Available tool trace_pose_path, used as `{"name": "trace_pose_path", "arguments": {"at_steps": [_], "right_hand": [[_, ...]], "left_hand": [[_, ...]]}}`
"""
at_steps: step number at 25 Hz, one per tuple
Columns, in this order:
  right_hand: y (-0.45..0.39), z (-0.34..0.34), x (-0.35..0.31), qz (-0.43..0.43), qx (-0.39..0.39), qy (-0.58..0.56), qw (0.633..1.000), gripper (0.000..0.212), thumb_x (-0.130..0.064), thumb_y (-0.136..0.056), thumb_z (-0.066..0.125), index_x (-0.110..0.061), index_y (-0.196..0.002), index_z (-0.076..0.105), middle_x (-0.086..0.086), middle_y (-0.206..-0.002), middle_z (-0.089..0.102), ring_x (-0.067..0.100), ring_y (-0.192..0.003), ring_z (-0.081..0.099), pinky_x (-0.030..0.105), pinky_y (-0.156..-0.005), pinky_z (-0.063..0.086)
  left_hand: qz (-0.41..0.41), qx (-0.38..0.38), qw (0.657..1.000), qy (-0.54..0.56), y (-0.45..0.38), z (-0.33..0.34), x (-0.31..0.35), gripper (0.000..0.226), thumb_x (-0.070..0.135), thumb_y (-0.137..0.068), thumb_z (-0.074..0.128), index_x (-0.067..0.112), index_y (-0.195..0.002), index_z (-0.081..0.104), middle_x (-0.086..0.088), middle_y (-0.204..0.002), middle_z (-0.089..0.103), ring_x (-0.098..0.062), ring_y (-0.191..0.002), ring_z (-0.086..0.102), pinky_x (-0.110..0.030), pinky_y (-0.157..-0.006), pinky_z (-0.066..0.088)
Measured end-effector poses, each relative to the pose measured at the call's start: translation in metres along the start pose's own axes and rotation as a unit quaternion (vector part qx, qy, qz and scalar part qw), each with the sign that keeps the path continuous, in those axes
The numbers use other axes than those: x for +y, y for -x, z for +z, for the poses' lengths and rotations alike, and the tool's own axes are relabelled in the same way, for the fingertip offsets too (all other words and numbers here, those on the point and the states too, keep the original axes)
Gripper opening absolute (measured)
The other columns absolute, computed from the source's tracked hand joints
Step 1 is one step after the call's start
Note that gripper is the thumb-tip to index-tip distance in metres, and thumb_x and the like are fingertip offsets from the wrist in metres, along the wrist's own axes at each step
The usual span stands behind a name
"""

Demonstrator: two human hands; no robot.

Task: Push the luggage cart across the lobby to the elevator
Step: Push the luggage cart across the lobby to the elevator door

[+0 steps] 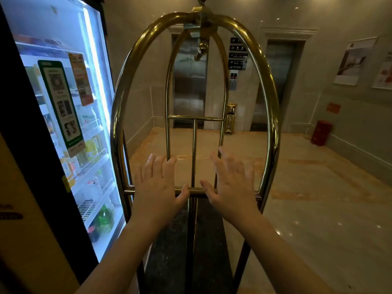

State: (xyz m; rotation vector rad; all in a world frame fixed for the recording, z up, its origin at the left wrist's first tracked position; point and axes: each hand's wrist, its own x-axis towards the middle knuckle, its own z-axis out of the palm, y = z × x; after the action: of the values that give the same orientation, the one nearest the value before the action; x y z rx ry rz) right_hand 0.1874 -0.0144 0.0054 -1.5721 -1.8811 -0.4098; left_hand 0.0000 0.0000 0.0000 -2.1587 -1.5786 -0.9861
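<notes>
A brass luggage cart (118, 107) with tall arched hoops and a dark carpeted deck stands right in front of me. My left hand (158, 183) and my right hand (231, 183) are spread flat, fingers apart, at the cart's horizontal brass handle bar (194, 190); neither hand is wrapped around it. The thumbs lie at the bar. Through the hoops I see a closed steel elevator door (189, 85) straight ahead and a second elevator door (275, 81) to its right, with the call panel (233, 80) between them.
A lit glass-door drinks fridge (70, 115) stands close on the left, nearly touching the cart. A brass ash bin (230, 122) sits between the elevators. A red box (321, 132) rests by the right wall. Polished marble floor (307, 187) stretches ahead.
</notes>
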Motion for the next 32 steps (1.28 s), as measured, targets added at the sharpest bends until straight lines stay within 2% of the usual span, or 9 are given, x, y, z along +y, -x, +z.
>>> {"name": "trace_pose_path", "arguments": {"at_steps": [5, 8, 15, 18, 21, 23, 27, 32], "right_hand": [[-0.009, 0.045, 0.023, -0.002, -0.080, 0.010, 0.997, 0.073, -0.048, -0.090, 0.059, -0.025, -0.148, 0.022, 0.007, -0.156, 0.025, 0.028, -0.141, 0.021, 0.061, -0.113, 0.012], [-0.012, 0.075, 0.037, 0.003, -0.131, 0.024, 0.991, 0.075, -0.047, -0.089, 0.062, -0.025, -0.148, 0.022, 0.006, -0.155, 0.026, 0.026, -0.141, 0.022, 0.059, -0.114, 0.016], [-0.021, 0.138, 0.064, 0.036, -0.274, 0.056, 0.960, 0.074, -0.038, -0.092, 0.062, -0.025, -0.150, 0.018, 0.002, -0.157, 0.021, 0.025, -0.142, 0.016, 0.058, -0.115, 0.012], [-0.023, 0.162, 0.074, 0.053, -0.331, 0.060, 0.940, 0.070, -0.031, -0.093, 0.061, -0.025, -0.150, 0.020, 0.001, -0.155, 0.027, 0.025, -0.140, 0.023, 0.060, -0.111, 0.015], [-0.023, 0.177, 0.082, 0.044, -0.287, 0.079, 0.954, 0.049, -0.025, -0.092, 0.059, -0.026, -0.137, 0.038, 0.000, -0.133, 0.052, 0.022, -0.125, 0.044, 0.051, -0.102, 0.030], [-0.025, 0.183, 0.086, 0.041, -0.252, 0.082, 0.963, 0.041, -0.019, -0.091, 0.058, -0.026, -0.129, 0.045, -0.003, -0.119, 0.060, 0.021, -0.115, 0.052, 0.045, -0.096, 0.035], [-0.033, 0.191, 0.092, 0.042, -0.229, 0.075, 0.970, 0.036, -0.016, -0.089, 0.057, -0.028, -0.122, 0.050, -0.006, -0.112, 0.062, 0.019, -0.109, 0.055, 0.042, -0.091, 0.036], [-0.050, 0.199, 0.101, 0.047, -0.234, 0.082, 0.968, 0.038, -0.016, -0.090, 0.059, -0.029, -0.123, 0.050, -0.007, -0.114, 0.061, 0.019, -0.111, 0.053, 0.044, -0.096, 0.036]], "left_hand": [[-0.024, -0.133, 0.991, 0.006, -0.005, 0.054, -0.027, 0.076, 0.053, -0.083, 0.057, 0.020, -0.143, 0.024, -0.008, -0.151, 0.033, -0.028, -0.141, 0.026, -0.052, -0.113, 0.029], [-0.022, -0.186, 0.982, -0.004, -0.003, 0.086, -0.040, 0.079, 0.052, -0.085, 0.058, 0.020, -0.145, 0.019, -0.006, -0.153, 0.029, -0.027, -0.142, 0.023, -0.053, -0.114, 0.026], [0.007, -0.276, 0.960, -0.045, -0.015, 0.145, -0.057, 0.080, 0.051, -0.086, 0.057, 0.021, -0.147, 0.015, -0.003, -0.154, 0.025, -0.025, -0.143, 0.019, -0.059, -0.115, 0.019], [0.002, -0.326, 0.943, -0.070, -0.019, 0.163, -0.067, 0.082, 0.053, -0.085, 0.058, 0.024, -0.147, 0.013, -0.004, -0.154, 0.022, -0.028, -0.144, 0.014, -0.063, -0.115, 0.010], [0.002, -0.337, 0.935, -0.109, -0.017, 0.178, -0.071, 0.084, 0.054, -0.083, 0.059, 0.026, -0.146, 0.011, -0.006, -0.151, 0.023, -0.031, -0.142, 0.014, -0.065, -0.114, 0.002], [0.012, -0.326, 0.939, -0.111, -0.020, 0.184, -0.072, 0.080, 0.051, -0.083, 0.061, 0.026, -0.144, 0.015, -0.006, -0.144, 0.030, -0.031, -0.137, 0.025, -0.065, -0.114, 0.007], [0.029, -0.331, 0.941, -0.063, -0.044, 0.190, -0.082, 0.066, 0.040, -0.084, 0.064, 0.030, -0.137, 0.026, -0.002, -0.133, 0.045, -0.027, -0.127, 0.039, -0.057, -0.111, 0.023], [0.027, -0.312, 0.949, -0.019, -0.064, 0.205, -0.088, 0.045, 0.028, -0.088, 0.059, 0.030, -0.128, 0.039, 0.002, -0.122, 0.052, -0.023, -0.118, 0.046, -0.053, -0.108, 0.028]]}}
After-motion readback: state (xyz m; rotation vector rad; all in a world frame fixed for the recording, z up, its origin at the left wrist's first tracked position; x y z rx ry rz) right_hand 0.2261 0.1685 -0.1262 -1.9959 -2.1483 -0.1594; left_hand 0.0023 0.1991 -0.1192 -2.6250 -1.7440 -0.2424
